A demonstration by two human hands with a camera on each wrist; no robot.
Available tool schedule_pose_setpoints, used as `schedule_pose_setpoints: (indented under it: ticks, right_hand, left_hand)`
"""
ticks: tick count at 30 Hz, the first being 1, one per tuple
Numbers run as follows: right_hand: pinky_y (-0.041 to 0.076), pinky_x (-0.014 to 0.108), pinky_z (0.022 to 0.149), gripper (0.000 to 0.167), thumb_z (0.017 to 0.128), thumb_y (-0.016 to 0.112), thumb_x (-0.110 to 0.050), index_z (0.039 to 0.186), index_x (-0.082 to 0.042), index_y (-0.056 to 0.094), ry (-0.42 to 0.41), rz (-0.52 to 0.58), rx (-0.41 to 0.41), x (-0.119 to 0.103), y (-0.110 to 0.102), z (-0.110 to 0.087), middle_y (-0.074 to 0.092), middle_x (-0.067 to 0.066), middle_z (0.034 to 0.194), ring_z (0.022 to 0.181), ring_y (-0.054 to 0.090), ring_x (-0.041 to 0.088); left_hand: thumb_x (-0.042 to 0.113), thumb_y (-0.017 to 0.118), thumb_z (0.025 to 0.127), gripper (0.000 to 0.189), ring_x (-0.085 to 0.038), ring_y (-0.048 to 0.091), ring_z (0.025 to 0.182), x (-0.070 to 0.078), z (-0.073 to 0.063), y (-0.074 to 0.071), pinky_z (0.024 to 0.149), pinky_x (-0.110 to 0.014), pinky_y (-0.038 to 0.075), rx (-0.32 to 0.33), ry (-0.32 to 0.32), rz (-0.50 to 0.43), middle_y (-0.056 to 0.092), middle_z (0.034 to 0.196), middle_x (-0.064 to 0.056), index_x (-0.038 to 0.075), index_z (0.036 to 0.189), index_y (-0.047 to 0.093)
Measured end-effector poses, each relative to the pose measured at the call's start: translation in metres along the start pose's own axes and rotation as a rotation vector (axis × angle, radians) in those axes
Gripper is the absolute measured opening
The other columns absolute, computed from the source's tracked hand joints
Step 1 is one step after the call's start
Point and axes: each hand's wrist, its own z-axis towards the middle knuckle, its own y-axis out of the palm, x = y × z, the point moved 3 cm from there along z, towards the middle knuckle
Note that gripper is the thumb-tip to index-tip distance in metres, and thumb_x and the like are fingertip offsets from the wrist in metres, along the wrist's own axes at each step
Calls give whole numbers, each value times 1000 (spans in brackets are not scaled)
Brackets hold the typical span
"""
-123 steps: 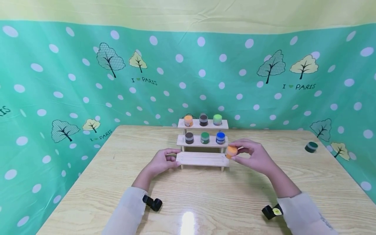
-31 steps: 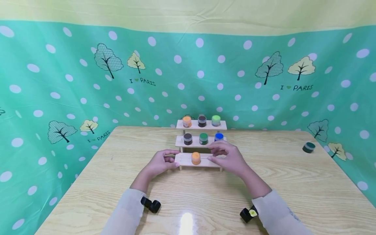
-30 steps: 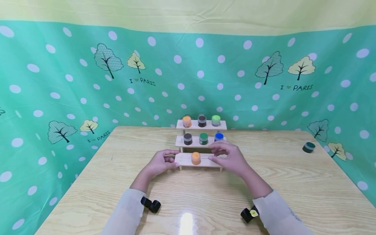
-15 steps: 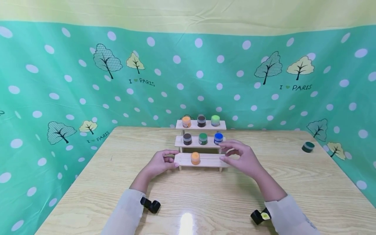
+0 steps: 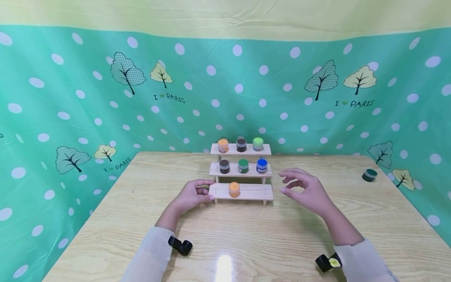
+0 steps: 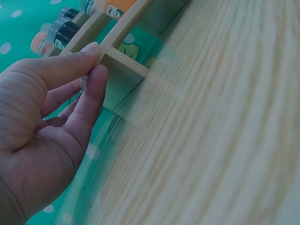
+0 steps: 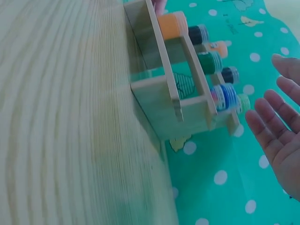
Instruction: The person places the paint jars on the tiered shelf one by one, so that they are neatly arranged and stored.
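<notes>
A three-step wooden display stand [image 5: 254, 192] stands in the middle of the table. My left hand [image 5: 190, 195] pinches the left end of its lowest step between thumb and fingers, as the left wrist view also shows. On that step, left of centre, sits an orange paint jar [image 5: 234, 190]. The middle step bears a dark jar [image 5: 224, 167], a green jar [image 5: 243, 166] and a blue jar [image 5: 262, 166]. To the right of the stand, my right hand [image 5: 305, 192] hovers with fingers apart and nothing in them. The right wrist view shows those fingers loosely extended beside the stand.
Along the top step are another orange jar [image 5: 223, 146], a dark jar [image 5: 241, 145] and a light green jar [image 5: 258, 144]. A dark green jar [image 5: 369, 175] lies at the table's far right. Behind the table [image 5: 105, 235] hangs a green dotted cloth [image 5: 197, 129].
Seconds ago my right hand held the orange jar at the stand's right end; it now sits on the lowest step. The right hand has drawn away rightward. My left hand stays put.
</notes>
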Motion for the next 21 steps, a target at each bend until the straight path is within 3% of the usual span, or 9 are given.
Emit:
schedule_pose_setpoints:
  ticks: [16, 21]
  right_hand:
    - [50, 15, 78, 41, 84, 73, 4, 123, 1, 64, 1, -58, 113, 16, -43, -18, 60, 14, 119, 95, 61, 9]
    - [50, 13, 79, 41, 85, 73, 1, 125, 0, 63, 26, -98, 155, 23, -57, -26, 60, 10, 119, 97, 60, 8]
  left_hand:
    - [7, 80, 80, 54, -19, 59, 75, 0, 0, 1, 56, -24, 46, -13, 21, -9, 64, 89, -11, 9, 130, 61]
    - [8, 80, 80, 53, -19, 60, 75, -1, -1, 0, 57, -25, 46, -1, 11, -3, 64, 89, -10, 12, 130, 62]
